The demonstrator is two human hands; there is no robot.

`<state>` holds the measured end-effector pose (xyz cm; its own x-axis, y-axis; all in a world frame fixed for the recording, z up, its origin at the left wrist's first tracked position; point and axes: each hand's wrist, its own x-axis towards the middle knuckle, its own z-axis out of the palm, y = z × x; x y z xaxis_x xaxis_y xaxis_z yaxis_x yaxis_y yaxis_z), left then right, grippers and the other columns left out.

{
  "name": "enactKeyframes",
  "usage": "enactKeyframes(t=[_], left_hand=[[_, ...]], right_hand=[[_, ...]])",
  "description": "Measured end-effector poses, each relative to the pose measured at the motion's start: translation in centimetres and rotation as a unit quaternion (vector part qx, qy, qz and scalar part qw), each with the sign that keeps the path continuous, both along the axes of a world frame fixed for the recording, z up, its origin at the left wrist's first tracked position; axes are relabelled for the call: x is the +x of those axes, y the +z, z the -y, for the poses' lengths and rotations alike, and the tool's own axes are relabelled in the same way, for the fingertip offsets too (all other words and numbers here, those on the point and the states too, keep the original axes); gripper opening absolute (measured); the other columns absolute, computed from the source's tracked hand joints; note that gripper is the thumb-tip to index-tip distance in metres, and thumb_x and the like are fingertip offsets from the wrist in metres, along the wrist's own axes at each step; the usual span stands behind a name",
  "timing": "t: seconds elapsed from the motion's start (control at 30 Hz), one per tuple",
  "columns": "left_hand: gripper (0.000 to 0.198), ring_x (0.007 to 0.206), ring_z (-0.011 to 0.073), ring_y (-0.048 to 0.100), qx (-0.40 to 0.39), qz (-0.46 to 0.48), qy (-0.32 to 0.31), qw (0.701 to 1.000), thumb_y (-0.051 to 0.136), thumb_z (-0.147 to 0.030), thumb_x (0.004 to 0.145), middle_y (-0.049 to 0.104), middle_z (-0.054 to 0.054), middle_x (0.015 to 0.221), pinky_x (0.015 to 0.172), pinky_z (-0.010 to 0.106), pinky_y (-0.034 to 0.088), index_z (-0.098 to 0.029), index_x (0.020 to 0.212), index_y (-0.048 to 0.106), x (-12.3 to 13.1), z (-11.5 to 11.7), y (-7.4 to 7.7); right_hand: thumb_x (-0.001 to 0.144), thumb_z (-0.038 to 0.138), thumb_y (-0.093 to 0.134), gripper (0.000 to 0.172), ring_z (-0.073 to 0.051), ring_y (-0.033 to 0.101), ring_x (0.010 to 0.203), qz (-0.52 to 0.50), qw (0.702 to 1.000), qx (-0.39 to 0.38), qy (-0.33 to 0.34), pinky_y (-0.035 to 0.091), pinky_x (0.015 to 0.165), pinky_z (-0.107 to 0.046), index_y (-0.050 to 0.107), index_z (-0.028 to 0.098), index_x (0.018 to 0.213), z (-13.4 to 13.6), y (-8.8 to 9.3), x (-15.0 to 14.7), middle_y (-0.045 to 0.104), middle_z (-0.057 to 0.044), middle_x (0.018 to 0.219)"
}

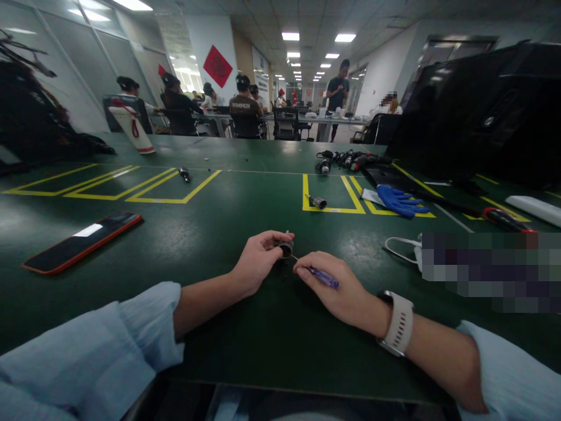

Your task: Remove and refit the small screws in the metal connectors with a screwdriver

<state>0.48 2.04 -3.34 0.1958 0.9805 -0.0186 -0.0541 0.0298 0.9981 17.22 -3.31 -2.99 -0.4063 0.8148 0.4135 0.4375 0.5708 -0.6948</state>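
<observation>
Between the thumb and fingers of my left hand (258, 260) is a small round metal part (286, 250), its hollow end turned toward my right hand. My right hand (335, 283) grips a screwdriver (323, 277) with a clear purple handle, and its thin shaft points at the metal part. Whether the tip touches the part is too small to tell. A few tiny dark bits lie on the green table (245, 356) just below the part. Another metal fitting (317, 202) lies beyond my hands, inside a yellow taped outline.
At the left lie a black and orange tray-like mat (83, 242) and, farther off, a small metal piece (184, 174). To the right are a blue glove (400, 200), a white cable (401, 240) and a red-and-black tool handle (504, 219). A white container (134, 128) stands far left. People sit beyond.
</observation>
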Motion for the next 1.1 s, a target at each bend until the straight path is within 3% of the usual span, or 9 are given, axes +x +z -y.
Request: enactKeyframes(t=[0.77, 1.1], left_hand=[[0.022, 0.106, 0.0226, 0.059, -0.005, -0.009, -0.003, 1.000, 0.060, -0.006, 0.064, 0.067, 0.009, 0.110, 0.095, 0.040, 0.045, -0.014, 0.083, 0.067, -0.05, 0.15, 0.37], [0.020, 0.105, 0.0230, 0.060, 0.005, -0.003, -0.007, 1.000, 0.058, -0.004, 0.064, 0.067, 0.009, 0.109, 0.096, 0.043, 0.044, -0.013, 0.081, 0.065, 0.02, -0.24, -0.36]], right_hand=[[0.091, 0.020, 0.049, 0.012, -0.017, 0.059, 0.083, 0.009, 1.000, 0.005, 0.015, 0.047, 0.077, -0.032, 0.060, 0.019, 0.092, -0.06, -0.01, 0.09, 0.066, -0.004, 0.089], [0.091, 0.018, 0.049, 0.012, -0.016, 0.058, 0.080, 0.006, 0.999, 0.023, 0.021, 0.046, 0.075, -0.031, 0.061, 0.016, 0.089, -0.07, -0.17, 0.13, 0.066, -0.004, 0.086]])
